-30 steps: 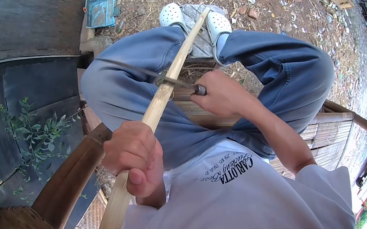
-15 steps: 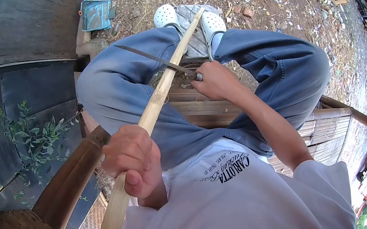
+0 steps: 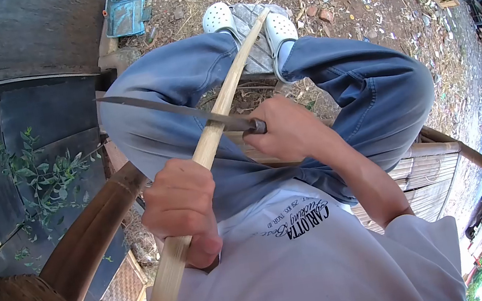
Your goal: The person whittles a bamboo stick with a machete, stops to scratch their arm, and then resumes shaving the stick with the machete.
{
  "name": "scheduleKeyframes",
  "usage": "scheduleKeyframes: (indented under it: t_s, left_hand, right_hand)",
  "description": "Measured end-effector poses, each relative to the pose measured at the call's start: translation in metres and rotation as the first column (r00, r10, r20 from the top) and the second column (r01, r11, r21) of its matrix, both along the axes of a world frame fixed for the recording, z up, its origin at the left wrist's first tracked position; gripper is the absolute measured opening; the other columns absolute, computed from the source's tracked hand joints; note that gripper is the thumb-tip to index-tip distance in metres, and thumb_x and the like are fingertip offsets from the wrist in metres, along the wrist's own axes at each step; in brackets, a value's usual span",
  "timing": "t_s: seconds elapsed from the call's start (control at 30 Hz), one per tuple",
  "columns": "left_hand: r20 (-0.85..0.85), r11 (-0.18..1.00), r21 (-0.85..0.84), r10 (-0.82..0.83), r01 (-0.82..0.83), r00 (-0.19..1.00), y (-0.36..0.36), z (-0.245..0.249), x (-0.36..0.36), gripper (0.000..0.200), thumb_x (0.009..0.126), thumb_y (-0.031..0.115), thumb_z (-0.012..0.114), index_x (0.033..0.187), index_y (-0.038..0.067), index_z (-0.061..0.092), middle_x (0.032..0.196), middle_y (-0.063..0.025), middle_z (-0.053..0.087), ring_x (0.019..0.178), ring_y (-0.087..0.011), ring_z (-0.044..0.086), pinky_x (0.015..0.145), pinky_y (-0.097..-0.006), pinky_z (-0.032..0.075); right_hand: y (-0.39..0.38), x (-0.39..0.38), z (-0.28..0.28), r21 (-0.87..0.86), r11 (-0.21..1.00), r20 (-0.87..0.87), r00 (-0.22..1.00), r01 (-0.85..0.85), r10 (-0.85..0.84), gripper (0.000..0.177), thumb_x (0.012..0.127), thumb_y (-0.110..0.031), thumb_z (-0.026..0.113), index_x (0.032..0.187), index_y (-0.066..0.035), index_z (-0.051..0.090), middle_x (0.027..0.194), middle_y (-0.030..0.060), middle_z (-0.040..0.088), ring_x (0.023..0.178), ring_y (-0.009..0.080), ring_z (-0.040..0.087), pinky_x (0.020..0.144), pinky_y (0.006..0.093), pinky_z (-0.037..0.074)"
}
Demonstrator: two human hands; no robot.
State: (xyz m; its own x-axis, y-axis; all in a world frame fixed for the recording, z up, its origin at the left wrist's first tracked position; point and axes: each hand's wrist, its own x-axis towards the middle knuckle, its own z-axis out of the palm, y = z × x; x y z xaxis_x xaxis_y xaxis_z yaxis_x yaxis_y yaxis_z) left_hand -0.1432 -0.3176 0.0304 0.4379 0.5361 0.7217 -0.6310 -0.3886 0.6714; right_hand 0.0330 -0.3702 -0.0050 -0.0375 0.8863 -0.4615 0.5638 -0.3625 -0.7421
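Holding strip point(image 3: 206, 147) in left point(image 3: 180, 201), knife point(image 3: 165, 107) in right point(image 3: 288, 128)

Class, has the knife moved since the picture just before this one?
Yes. Judged against the blue tray, the knife has moved farther away, back toward the person's white shirt.

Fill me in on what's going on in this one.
A seated person is working on a long, pale wooden strip with a long knife. The left hand is wrapped around the strip, whose narrow far end reaches out between the white clogs. The right hand grips the knife, its blade crossing the strip just beyond the left hand.
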Motion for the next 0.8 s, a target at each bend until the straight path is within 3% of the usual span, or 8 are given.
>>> scheduleKeyframes:
  t_s: [0.17, 0.33, 0.37, 0.43, 0.5, 0.57, 0.63, 0.8]
  left_hand:
    - [-0.111, 0.981, 0.059, -0.178, 0.185, 0.978, 0.009, 0.002, -0.009, 0.032, 0.069, 0.011, 0.067, 0.051, 0.008, 0.040, 0.043, 0.0019, 0.031, 0.032, -0.0139, 0.029, 0.035, -0.0278, 0.018]
    - [-0.127, 0.964, 0.102, -0.233, 0.246, 0.964, 0.013, 0.007, -0.009, 0.033, 0.069, 0.011, 0.067, 0.051, 0.008, 0.040, 0.044, 0.0017, 0.030, 0.032, -0.0141, 0.029, 0.035, -0.0278, 0.017]
    - [-0.133, 0.976, 0.075, -0.195, 0.206, 0.972, 0.011, 0.005, -0.010, 0.033, 0.069, 0.011, 0.066, 0.050, 0.008, 0.040, 0.043, 0.0017, 0.031, 0.032, -0.0137, 0.029, 0.035, -0.0277, 0.017]
    - [-0.138, 0.984, 0.051, -0.164, 0.172, 0.977, 0.007, 0.000, -0.011, 0.033, 0.069, 0.012, 0.066, 0.050, 0.008, 0.040, 0.042, 0.0016, 0.031, 0.032, -0.0133, 0.028, 0.035, -0.0275, 0.017]
    - [-0.042, 0.992, 0.045, -0.118, 0.120, 0.992, 0.008, -0.005, -0.011, 0.033, 0.069, 0.012, 0.065, 0.049, 0.008, 0.039, 0.041, 0.0021, 0.031, 0.030, -0.0123, 0.026, 0.034, -0.0263, 0.016]
    - [0.030, 0.993, 0.038, -0.117, 0.116, 0.993, 0.009, -0.010, -0.010, 0.033, 0.069, 0.012, 0.065, 0.049, 0.007, 0.039, 0.040, 0.0023, 0.032, 0.030, -0.0116, 0.025, 0.034, -0.0255, 0.016]
    - [0.093, 0.991, 0.060, -0.123, 0.117, 0.988, 0.009, -0.010, -0.010, 0.033, 0.070, 0.012, 0.065, 0.049, 0.007, 0.039, 0.039, 0.0025, 0.032, 0.029, -0.0110, 0.024, 0.033, -0.0247, 0.016]
    - [0.000, 0.988, -0.117, 0.102, -0.101, 0.995, 0.000, -0.009, -0.014, 0.037, 0.079, 0.020, 0.065, 0.052, 0.011, 0.041, 0.039, 0.0059, 0.035, 0.030, -0.0037, 0.029, 0.032, -0.0185, 0.020]
  right_hand:
    - [0.011, 0.029, -0.031, 0.032, 0.996, 0.208, 0.974, 0.084, -0.088, 0.025, 0.078, -0.019, 0.062, 0.072, 0.005, 0.064, 0.064, 0.0256, 0.059, 0.065, 0.0421, 0.060, 0.064, 0.0455, 0.048]
    - [0.003, 0.009, 0.010, -0.026, 0.996, 0.027, 0.996, -0.083, 0.084, 0.028, 0.079, -0.024, 0.063, 0.080, 0.003, 0.069, 0.078, 0.0254, 0.066, 0.077, 0.0417, 0.065, 0.073, 0.0483, 0.051]
    - [0.008, 0.020, -0.011, -0.019, 0.996, 0.032, 0.996, -0.082, 0.083, 0.028, 0.079, -0.024, 0.063, 0.080, 0.003, 0.069, 0.078, 0.0254, 0.066, 0.077, 0.0417, 0.065, 0.073, 0.0483, 0.051]
    - [0.010, 0.038, -0.068, -0.060, 0.982, 0.290, 0.945, 0.177, -0.153, 0.025, 0.077, -0.021, 0.063, 0.076, 0.004, 0.065, 0.068, 0.0261, 0.059, 0.069, 0.0424, 0.060, 0.065, 0.0451, 0.049]
    - [0.011, 0.034, -0.047, -0.094, 0.981, 0.303, 0.943, 0.172, -0.136, 0.027, 0.078, -0.023, 0.063, 0.081, 0.003, 0.066, 0.072, 0.0272, 0.061, 0.074, 0.0437, 0.061, 0.069, 0.0439, 0.050]
    - [0.001, 0.003, 0.001, -0.050, 0.998, -0.066, 0.997, -0.048, 0.044, 0.030, 0.078, -0.025, 0.063, 0.085, 0.003, 0.067, 0.076, 0.0289, 0.061, 0.078, 0.0449, 0.061, 0.072, 0.0435, 0.051]
    - [-0.004, -0.006, -0.018, 0.063, 0.998, -0.034, 0.999, -0.019, 0.022, 0.031, 0.078, -0.026, 0.063, 0.083, 0.005, 0.067, 0.074, 0.0295, 0.060, 0.077, 0.0450, 0.060, 0.071, 0.0446, 0.051]
    - [0.022, 0.026, -0.071, -0.072, 0.964, 0.200, 0.950, 0.256, -0.238, 0.032, 0.079, -0.026, 0.063, 0.074, 0.006, 0.063, 0.071, 0.0288, 0.059, 0.073, 0.0451, 0.059, 0.069, 0.0454, 0.049]
